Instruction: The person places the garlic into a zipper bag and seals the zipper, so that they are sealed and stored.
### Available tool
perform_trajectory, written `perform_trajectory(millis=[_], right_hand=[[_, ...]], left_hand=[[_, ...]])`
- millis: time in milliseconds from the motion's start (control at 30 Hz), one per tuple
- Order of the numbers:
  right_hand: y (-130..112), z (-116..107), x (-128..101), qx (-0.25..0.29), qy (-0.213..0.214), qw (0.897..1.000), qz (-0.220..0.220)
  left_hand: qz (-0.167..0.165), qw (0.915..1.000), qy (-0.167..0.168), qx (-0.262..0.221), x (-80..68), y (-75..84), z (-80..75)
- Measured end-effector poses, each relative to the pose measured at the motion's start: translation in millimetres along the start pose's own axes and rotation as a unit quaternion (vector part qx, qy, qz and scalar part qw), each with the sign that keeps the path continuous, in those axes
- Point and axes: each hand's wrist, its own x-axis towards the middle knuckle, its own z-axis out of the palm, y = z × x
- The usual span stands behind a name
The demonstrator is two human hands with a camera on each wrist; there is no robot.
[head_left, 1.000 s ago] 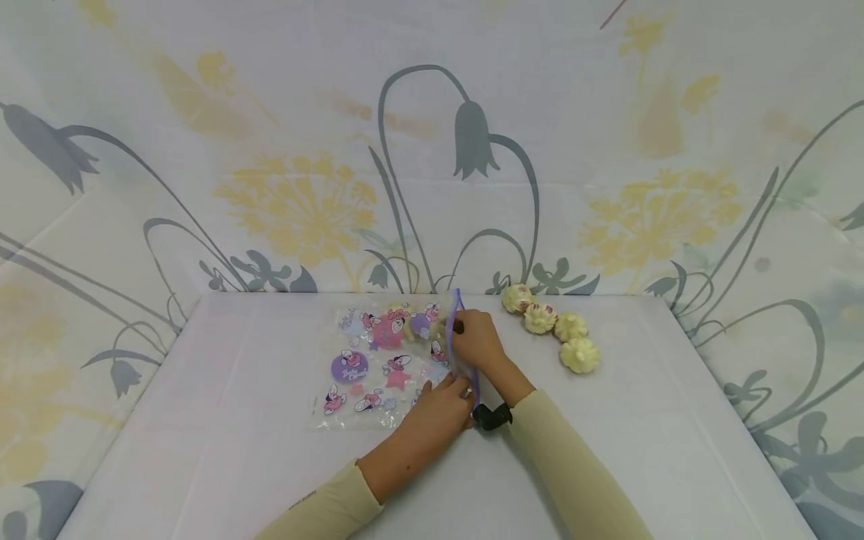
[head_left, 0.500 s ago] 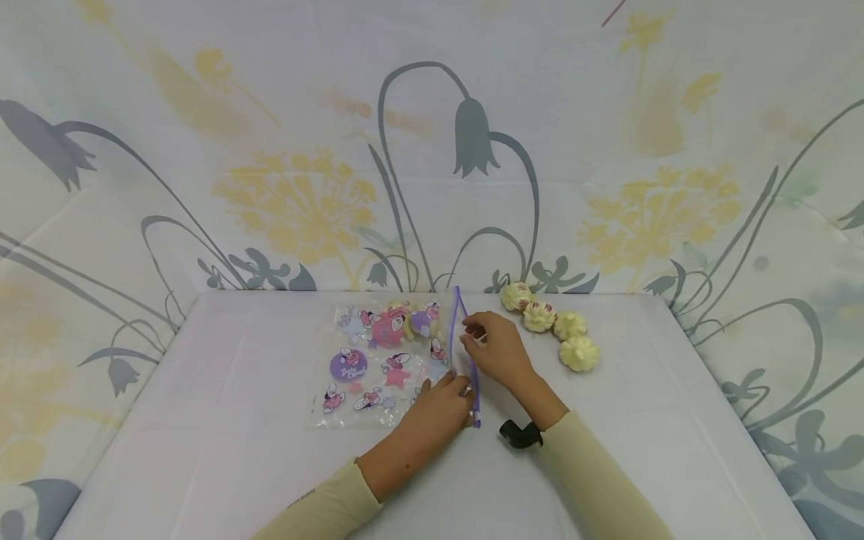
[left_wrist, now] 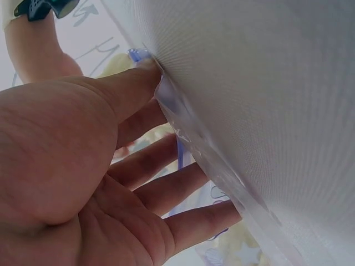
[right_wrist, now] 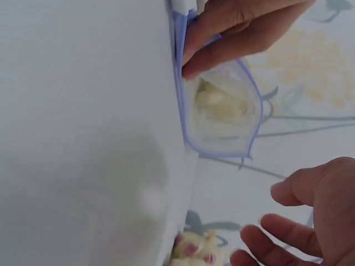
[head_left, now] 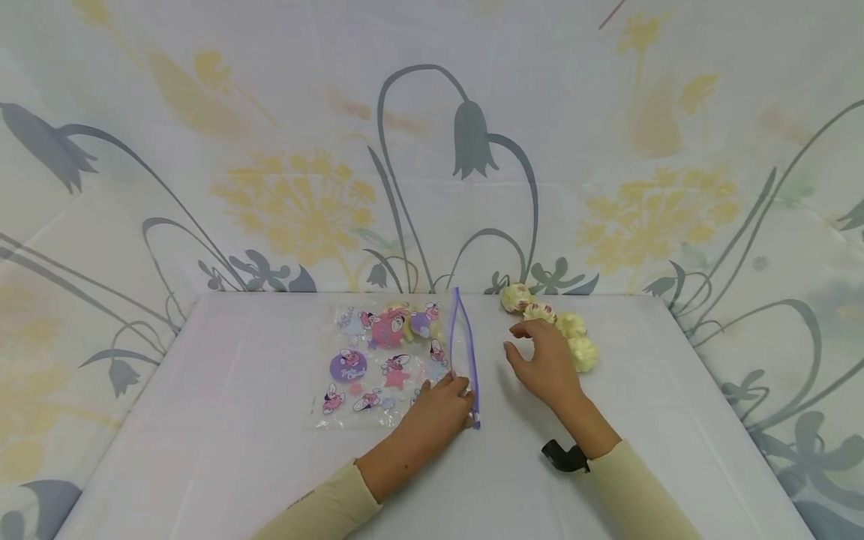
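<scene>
**Zip bag held at its mouth; pastries beside it**

We see the tabletop (head_left: 202, 450) carrying a printed zip bag (head_left: 388, 360), thin and limp; we judge the purple rim the best hold. One pale pastry (right_wrist: 219, 105) lies inside. Left hand (head_left: 439, 409) fingers pinch that rim. Right hand (head_left: 543, 364), fingers apart, hovers by four soft pastries (head_left: 583, 352).

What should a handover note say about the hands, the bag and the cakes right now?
Left hand: grips the bag at its near corner, mouth open.
Right hand: open, holding nothing, reaching over the cakes at the table's far right.
Done: at least one cake shows inside the bag.
Left: four cakes lie outside; the zip is unsealed.
</scene>
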Motion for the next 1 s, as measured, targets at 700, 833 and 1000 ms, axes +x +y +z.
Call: perform_trajectory(millis=[700, 833, 1000], right_hand=[[53, -71, -11, -0.023, -0.024, 0.969, 0.245], [57, -77, -11, -0.027, -0.105, 0.952, 0.286], [57, -83, -12, -0.026, -0.164, 0.937, 0.306]], left_hand=[[-0.006, 0.9997, -0.02, -0.017, -1.1, 0.1, -2.5], [-0.007, 0.9994, -0.023, -0.024, -1.1, -0.4, -1.9], [-0.006, 0.9994, -0.019, -0.029, -0.3, -1.6, 0.2]])
